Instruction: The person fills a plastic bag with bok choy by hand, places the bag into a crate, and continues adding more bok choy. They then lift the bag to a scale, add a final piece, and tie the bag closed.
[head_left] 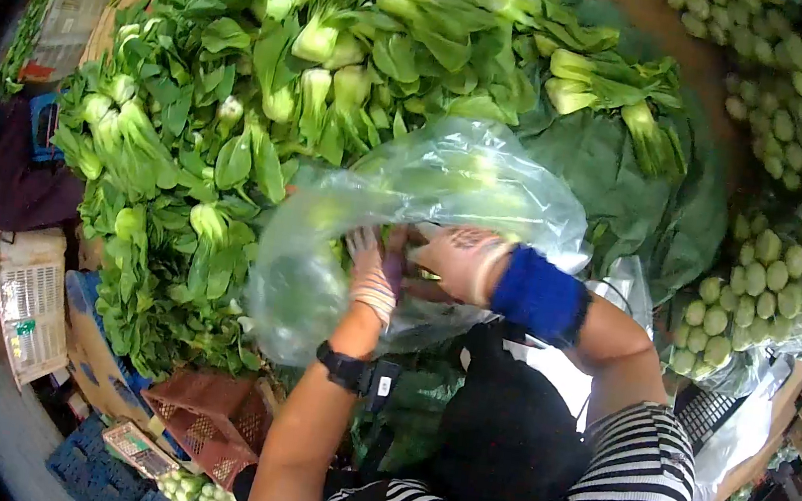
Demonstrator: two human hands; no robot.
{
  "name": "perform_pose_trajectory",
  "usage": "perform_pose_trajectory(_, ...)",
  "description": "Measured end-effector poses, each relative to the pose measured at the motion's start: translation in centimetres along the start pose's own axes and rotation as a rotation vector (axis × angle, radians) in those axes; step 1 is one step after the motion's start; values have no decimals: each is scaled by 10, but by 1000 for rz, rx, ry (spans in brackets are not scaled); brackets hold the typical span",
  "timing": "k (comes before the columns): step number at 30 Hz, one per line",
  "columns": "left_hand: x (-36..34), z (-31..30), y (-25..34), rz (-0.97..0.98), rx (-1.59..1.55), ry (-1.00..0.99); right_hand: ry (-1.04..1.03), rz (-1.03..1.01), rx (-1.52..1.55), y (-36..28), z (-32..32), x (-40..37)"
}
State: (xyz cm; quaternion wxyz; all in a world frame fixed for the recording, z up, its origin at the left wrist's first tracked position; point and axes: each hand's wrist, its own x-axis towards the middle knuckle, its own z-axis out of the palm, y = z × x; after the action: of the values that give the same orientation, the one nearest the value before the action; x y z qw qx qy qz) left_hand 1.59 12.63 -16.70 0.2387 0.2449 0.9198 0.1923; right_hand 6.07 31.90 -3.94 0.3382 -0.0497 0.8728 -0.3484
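Clear plastic bag point(409, 186) sits smack in the middle here, lying over the near part of the greens and bunched around where the person's two gloved hands meet. The left fingers point(362, 244) look fairly straight and close to each other, but the ones on the right hand point(461, 263) are a blur, so honestly can't tell what either the left hand point(374, 269) or the right is pinching, if anything. Green shows through the film, though whether it's inside or just behind is anyone's guess. Main worry imo is that film: it looks thin and floppy, so a hard tug from both sides could split it, and a glove that can't get a good grip could let the edge slip away. Loose folds could also snag on the black watch point(343, 366) or rub along the blue cuff point(538, 292). Further out there's a big messy pile of bok choy point(345, 53), and if the bag drags across it, a few heads could probably slide loose. A couple more lie on the green sheet point(612, 166) to the right, then bagged green fruit point(768, 281) beyond that. Down at lower left, there's a reddish-brown crate point(200, 416).
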Motion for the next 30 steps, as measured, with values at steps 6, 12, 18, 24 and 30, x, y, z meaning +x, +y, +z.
perform_pose_trajectory(6,-12,89,-33,50,854,-12,883,446,-366,133,-125,-38)
perform_pose_trajectory(12,-29,78,-29,-61,115,-123,615,804,-582,278,-126,-37)
perform_pose_trajectory(18,-44,50,-12,360,599,287,342,408,-590,210,-118,-64)
perform_pose_trajectory(24,-72,-20,36,24,260,-93,304,521,-582,260,-81,-29)
perform_pose_trajectory(30,-152,-148,52,576,125,444,371,606,-991,248,-63,-16)
